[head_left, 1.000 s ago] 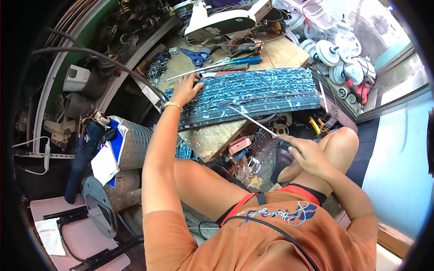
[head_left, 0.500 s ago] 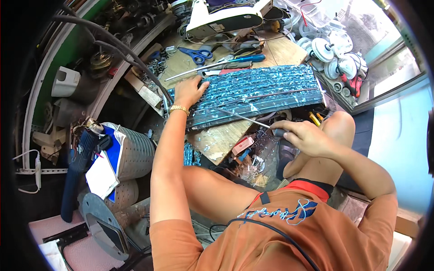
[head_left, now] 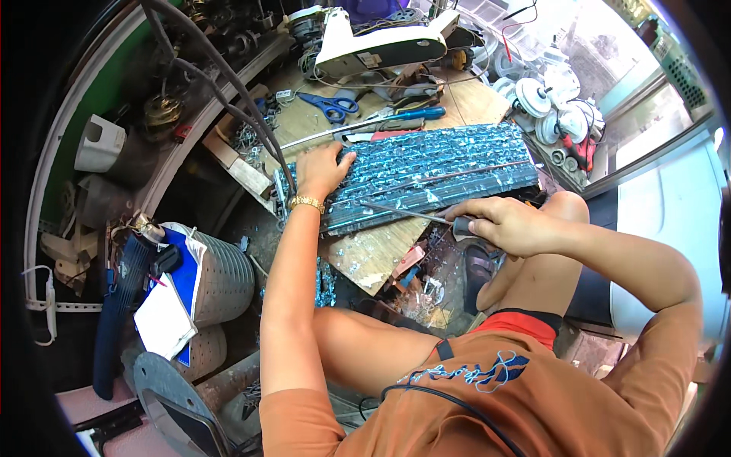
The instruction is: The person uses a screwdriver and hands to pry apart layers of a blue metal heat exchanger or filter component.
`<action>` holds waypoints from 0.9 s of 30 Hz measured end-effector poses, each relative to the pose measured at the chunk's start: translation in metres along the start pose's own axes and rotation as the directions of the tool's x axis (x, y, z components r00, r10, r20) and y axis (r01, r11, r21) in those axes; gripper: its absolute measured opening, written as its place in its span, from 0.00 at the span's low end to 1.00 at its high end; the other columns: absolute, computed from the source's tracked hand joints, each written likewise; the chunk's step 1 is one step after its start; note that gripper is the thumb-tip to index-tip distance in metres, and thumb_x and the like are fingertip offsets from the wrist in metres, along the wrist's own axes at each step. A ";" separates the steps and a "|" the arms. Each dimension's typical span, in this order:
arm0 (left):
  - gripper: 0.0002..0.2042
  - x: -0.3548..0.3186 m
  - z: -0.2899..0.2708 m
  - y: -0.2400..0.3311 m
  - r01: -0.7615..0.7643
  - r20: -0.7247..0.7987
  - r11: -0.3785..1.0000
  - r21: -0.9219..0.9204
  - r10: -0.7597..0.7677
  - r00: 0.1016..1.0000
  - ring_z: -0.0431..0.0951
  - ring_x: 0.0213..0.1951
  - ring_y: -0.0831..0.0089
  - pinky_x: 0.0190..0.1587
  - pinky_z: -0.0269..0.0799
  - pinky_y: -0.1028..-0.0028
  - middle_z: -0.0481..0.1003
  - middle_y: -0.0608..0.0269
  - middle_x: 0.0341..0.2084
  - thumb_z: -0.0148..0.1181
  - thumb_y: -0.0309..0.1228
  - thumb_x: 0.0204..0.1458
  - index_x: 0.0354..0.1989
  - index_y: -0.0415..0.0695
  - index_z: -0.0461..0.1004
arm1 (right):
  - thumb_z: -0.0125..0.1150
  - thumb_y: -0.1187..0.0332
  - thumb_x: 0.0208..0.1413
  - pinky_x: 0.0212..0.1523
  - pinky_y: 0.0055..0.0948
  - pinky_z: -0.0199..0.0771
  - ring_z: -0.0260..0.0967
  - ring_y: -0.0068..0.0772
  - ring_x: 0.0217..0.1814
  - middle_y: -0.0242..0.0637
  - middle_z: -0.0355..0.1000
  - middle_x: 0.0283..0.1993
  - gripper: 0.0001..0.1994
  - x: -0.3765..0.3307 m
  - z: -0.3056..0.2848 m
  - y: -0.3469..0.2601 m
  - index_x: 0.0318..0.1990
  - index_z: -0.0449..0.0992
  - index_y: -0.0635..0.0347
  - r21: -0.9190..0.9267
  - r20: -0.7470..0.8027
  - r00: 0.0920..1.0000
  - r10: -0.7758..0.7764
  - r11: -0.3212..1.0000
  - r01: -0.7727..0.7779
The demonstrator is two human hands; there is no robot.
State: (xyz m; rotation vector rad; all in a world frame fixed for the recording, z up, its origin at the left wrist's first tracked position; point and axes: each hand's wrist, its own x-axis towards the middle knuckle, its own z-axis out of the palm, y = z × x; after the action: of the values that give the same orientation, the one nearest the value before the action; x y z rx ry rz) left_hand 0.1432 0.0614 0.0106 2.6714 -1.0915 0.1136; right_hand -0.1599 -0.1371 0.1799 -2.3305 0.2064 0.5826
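Note:
A long finned coil (head_left: 442,164), blue with torn and crumpled fins, lies across the wooden board in front of me. My left hand (head_left: 321,169) grips its left end, fingers curled at the far side and thumb apart on the fins. In my right hand (head_left: 506,225) is a screwdriver (head_left: 461,226) with a dark handle and a long thin shaft. The shaft points left, its tip at the darker near strip of the coil. Part of the handle is hidden in my palm.
Beyond the coil lie blue scissors (head_left: 333,107), a long blue-handled screwdriver (head_left: 426,113) and a white appliance part (head_left: 381,47). Dark hoses (head_left: 244,95) hang by my left hand. A perforated metal drum (head_left: 228,266) stands left. Fin scraps litter the floor; white pulleys (head_left: 533,95) fill the back right.
The view has shifted slightly. The screwdriver tip has moved a little left and down along the coil's near strip; my left hand stays on its left end.

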 end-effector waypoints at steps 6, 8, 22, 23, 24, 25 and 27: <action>0.25 0.000 -0.006 -0.006 0.010 0.052 0.999 -0.033 -0.008 0.999 0.84 0.46 0.49 0.51 0.74 0.50 0.85 0.54 0.40 0.55 0.59 0.63 0.49 0.52 0.83 | 0.51 0.68 0.71 0.45 0.39 0.80 0.79 0.36 0.37 0.41 0.78 0.34 0.19 -0.003 -0.024 -0.058 0.66 0.75 0.53 0.100 0.160 0.926 0.341 0.928 -0.359; 0.25 0.001 -0.009 -0.002 0.017 0.077 0.999 -0.037 -0.014 0.997 0.84 0.46 0.50 0.52 0.74 0.50 0.85 0.54 0.40 0.55 0.59 0.63 0.49 0.51 0.83 | 0.51 0.69 0.72 0.41 0.38 0.81 0.78 0.34 0.33 0.41 0.78 0.35 0.18 -0.006 -0.021 -0.045 0.66 0.76 0.53 0.073 0.112 0.966 0.232 0.968 -0.241; 0.22 -0.004 -0.005 -0.010 0.000 -0.022 1.000 -0.025 -0.001 1.000 0.84 0.45 0.53 0.52 0.73 0.52 0.85 0.55 0.39 0.58 0.57 0.61 0.48 0.53 0.83 | 0.52 0.69 0.70 0.44 0.41 0.82 0.80 0.37 0.37 0.49 0.80 0.43 0.18 0.009 -0.016 -0.050 0.65 0.74 0.54 0.016 0.065 0.984 0.165 0.986 -0.166; 0.22 -0.004 -0.003 -0.012 0.002 -0.018 1.000 -0.023 -0.003 1.000 0.84 0.45 0.53 0.52 0.73 0.52 0.85 0.55 0.39 0.58 0.57 0.61 0.48 0.53 0.83 | 0.51 0.68 0.70 0.48 0.43 0.81 0.81 0.41 0.42 0.51 0.80 0.46 0.19 0.010 -0.026 -0.081 0.65 0.75 0.55 -0.027 0.121 0.953 0.278 0.960 -0.277; 0.22 -0.004 -0.001 -0.012 0.000 -0.036 1.000 -0.015 0.000 0.999 0.84 0.46 0.53 0.52 0.73 0.51 0.85 0.55 0.39 0.58 0.57 0.61 0.48 0.53 0.83 | 0.51 0.67 0.69 0.53 0.45 0.81 0.82 0.46 0.47 0.53 0.81 0.50 0.19 0.011 -0.037 -0.111 0.65 0.75 0.56 -0.084 0.170 0.905 0.391 0.920 -0.382; 0.22 -0.003 -0.001 -0.007 -0.005 -0.056 1.000 -0.009 0.004 0.998 0.84 0.46 0.54 0.52 0.73 0.51 0.85 0.56 0.39 0.58 0.57 0.61 0.49 0.54 0.83 | 0.51 0.67 0.69 0.53 0.45 0.81 0.82 0.46 0.47 0.53 0.81 0.50 0.19 0.015 -0.035 -0.109 0.65 0.75 0.56 -0.085 0.172 0.901 0.398 0.917 -0.389; 0.22 0.002 -0.002 0.002 -0.006 -0.038 1.000 -0.017 0.006 0.999 0.84 0.47 0.53 0.53 0.73 0.50 0.85 0.56 0.40 0.58 0.57 0.61 0.49 0.55 0.83 | 0.50 0.66 0.68 0.53 0.49 0.80 0.82 0.53 0.47 0.55 0.81 0.50 0.20 0.018 -0.023 -0.103 0.64 0.76 0.55 -0.145 0.135 0.947 0.291 0.951 -0.272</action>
State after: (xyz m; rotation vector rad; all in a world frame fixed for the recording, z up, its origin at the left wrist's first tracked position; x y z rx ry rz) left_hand 0.1436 0.0594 0.0128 2.6403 -1.0845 0.1542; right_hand -0.1042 -0.0770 0.2487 -2.3782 0.4476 0.9396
